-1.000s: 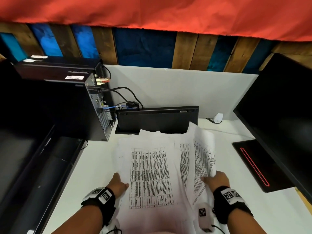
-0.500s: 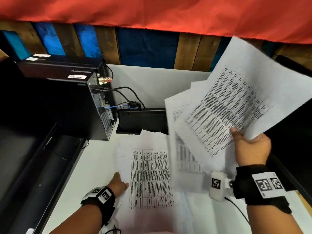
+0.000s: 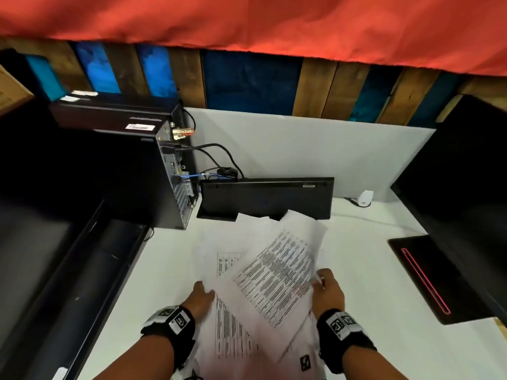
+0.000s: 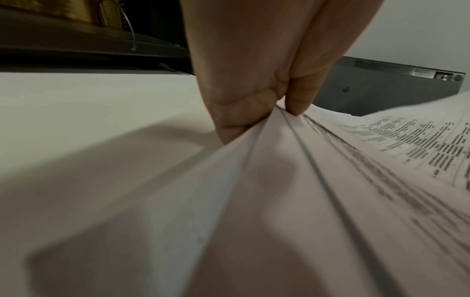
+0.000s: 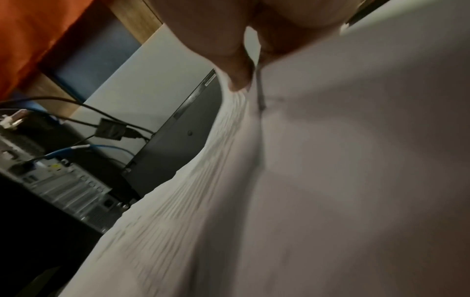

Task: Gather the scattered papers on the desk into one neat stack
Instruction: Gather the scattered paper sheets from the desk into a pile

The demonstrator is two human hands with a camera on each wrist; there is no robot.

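At 6 o'clock on the desk (image 3: 384, 270), near edge: papers (image 3: 274, 281), printed with tables, several sheets overlapping and fanned at different angles, not squared. Top sheet turned diagonally, its far corner pointing to 1 o'clock; a straighter sheet shows beneath at 10 o'clock.

Left hand (image 3: 199, 297): at 8 o'clock of the papers, thumb and fingers (image 4: 241, 112) closed together on the left edge of the sheets, lifting that edge into a ridge off the desk. Black wrist strap with a marker.

Right hand (image 3: 327, 290): at 4 o'clock of the papers, clamped on the right edge of the top sheets, thumb (image 5: 239, 66) on the upper face. Right wrist view blurred; number of sheets held cannot be told.

At 12 o'clock, just beyond the papers: keyboard (image 3: 266, 197), black, propped on its long edge against the white partition (image 3: 315, 149); the far corners of the papers reach its base.

At 10 o'clock: computer tower (image 3: 137, 174), black, rear ports facing the papers, black and blue cables (image 3: 211, 152) plugged in.

At 3 o'clock: monitor (image 3: 466, 193), dark, its base (image 3: 428, 275) carrying 1 red light strip.

At 1 o'clock, by the partition: small white object (image 3: 366, 197), identity unclear.
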